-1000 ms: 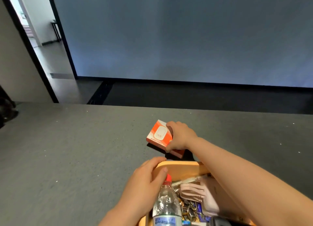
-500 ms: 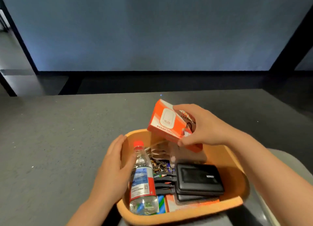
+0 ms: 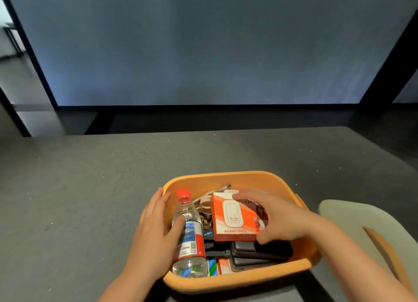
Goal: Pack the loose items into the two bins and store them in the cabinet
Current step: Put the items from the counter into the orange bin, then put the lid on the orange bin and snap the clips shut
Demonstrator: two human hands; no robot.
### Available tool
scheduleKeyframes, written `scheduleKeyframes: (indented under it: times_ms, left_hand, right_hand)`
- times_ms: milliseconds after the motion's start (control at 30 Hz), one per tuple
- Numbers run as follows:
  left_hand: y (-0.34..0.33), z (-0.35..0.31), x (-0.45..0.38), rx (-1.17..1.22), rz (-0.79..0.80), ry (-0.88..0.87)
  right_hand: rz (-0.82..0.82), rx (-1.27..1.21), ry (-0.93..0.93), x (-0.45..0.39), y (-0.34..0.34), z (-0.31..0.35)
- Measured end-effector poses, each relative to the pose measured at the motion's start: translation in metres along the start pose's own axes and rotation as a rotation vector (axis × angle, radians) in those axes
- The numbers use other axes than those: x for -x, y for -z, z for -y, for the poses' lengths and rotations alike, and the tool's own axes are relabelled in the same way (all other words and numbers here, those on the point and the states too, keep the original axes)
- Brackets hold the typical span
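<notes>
An orange bin [image 3: 226, 177] sits on the dark grey table [image 3: 79, 188] in front of me, full of items. My right hand [image 3: 278, 218] grips an orange and white Wi-Fi box [image 3: 230, 215], laid flat inside the bin on top of black power banks [image 3: 246, 254]. My left hand [image 3: 153, 231] rests on the bin's left rim, thumb touching a clear water bottle [image 3: 188, 236] with a red cap that lies in the bin. Keys, a pink strap and a pen lie under the box, mostly hidden.
A pale grey-green bin or lid [image 3: 362, 224] with an orange inner edge stands to the right of the orange bin at the table's edge. A large blue-grey wall panel [image 3: 203, 41] rises behind the table. Dark floor lies beyond the far edge.
My right hand lifted the orange box off the table, carried it over the bin and lowered it flat onto the power banks. My left hand stayed on the bin's left rim.
</notes>
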State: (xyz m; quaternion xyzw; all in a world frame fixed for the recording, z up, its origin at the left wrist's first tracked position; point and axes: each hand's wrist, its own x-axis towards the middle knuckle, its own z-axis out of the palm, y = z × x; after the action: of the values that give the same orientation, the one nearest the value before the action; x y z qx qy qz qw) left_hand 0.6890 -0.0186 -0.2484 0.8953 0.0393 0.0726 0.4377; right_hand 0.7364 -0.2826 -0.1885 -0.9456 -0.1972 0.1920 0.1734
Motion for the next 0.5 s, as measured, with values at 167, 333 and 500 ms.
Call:
scheduleKeyframes:
  times_ms: [167,333,500]
  left_hand:
    - [0.0,-0.002,-0.002,0.005,-0.011,0.006]
    - [0.001,0.001,-0.001,0.009,-0.011,-0.016]
    - [-0.002,-0.014,0.011,-0.072,-0.058,-0.181]
  right_hand:
    - [0.006,0.013,-0.012,-0.004,-0.004,-0.004]
    - [-0.126,0.034,0.023,0.013,-0.009,-0.01]
    - [-0.702,-0.214,-0.19,0.035,-0.029,-0.058]
